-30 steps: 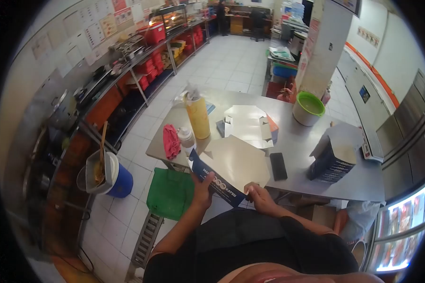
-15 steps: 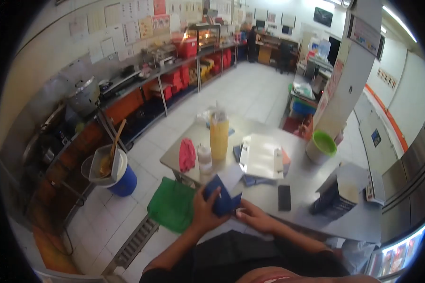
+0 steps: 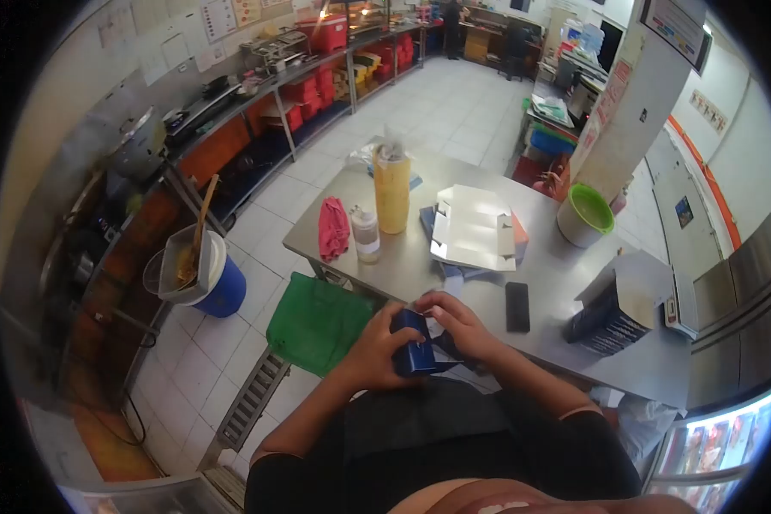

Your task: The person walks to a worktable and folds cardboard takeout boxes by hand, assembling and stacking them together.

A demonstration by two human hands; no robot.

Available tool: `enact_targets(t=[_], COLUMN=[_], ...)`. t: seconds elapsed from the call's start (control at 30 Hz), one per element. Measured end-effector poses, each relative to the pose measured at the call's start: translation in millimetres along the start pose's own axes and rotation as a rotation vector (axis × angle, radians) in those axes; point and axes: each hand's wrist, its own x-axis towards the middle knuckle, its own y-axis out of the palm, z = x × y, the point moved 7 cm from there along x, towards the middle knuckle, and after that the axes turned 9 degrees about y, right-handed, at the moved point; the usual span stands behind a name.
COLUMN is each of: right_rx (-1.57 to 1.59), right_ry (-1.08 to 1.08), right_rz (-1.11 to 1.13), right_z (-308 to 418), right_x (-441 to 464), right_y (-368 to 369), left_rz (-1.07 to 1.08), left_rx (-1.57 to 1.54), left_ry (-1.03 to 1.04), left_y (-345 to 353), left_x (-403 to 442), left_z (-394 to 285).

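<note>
A dark-blue, glossy cardboard carton is between the hands, in front of the person's body at the near edge of the brushed-metal desk. The left hand is closed around its side, with fingers across the blue face. The right hand is curled at its upper end, beside a pale inner surface; whether it pinches a flap, I cannot tell.

The folding looks partly done: the carton has a narrow, boxy form, but a flap juts out at its lower right, so closing that edge seems left to do. A white-faced, opened-out cardboard carton lies on the desk, its sides not raised into a closed box.

Counted, there is one carton in hand and one opened-out white one, with blue and orange pieces under it whose number is unclear. At the right stands a dark-blue printed cardboard stack, perhaps several nested cartons. There is one each of a black rectangular phone, a tall yellow cylindrical container, a clear plastic bottle, a crumpled pink cloth and a pale, green-rimmed bucket.
</note>
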Motion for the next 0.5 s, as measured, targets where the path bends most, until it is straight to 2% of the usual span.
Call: enact_targets(t=[0.07, 0.17, 0.23, 0.27, 0.33, 0.37, 0.47, 0.5], right_rx=[-0.073, 0.026, 0.167, 0.238, 0.602, 0.783, 0.45, 0.42], right_ry=[0.041, -0.107, -0.088, -0.073, -0.041, -0.022, -0.043, 0.047], right_rz=[0.025, 0.008, 0.017, 0.018, 0.119, 0.168, 0.005, -0.036], right_z=[-3, -3, -9, -13, -59, -57, -45, -55], right_x=[-2, -12, -13, -17, -20, -19, -34, -34], right_y=[-3, -1, 8, 13, 9, 14, 21, 20], left_rz=[0.013, -0.181, -0.264, -0.304, -0.335, -0.352, -0.354, -0.311], left_rx=[0.07, 0.14, 0.244, 0.292, 0.314, 0.324, 0.301, 0.305], left_ry=[-0.021, -0.137, -0.141, -0.145, -0.155, -0.161, -0.06, -0.029], left_y=[2, -5, -10, -12, -8, -8, -5, 0], left_x=[2, -4, -3, -3, -2, -2, -1, -2], left_z=[2, 13, 10, 7, 10, 12, 6, 4])
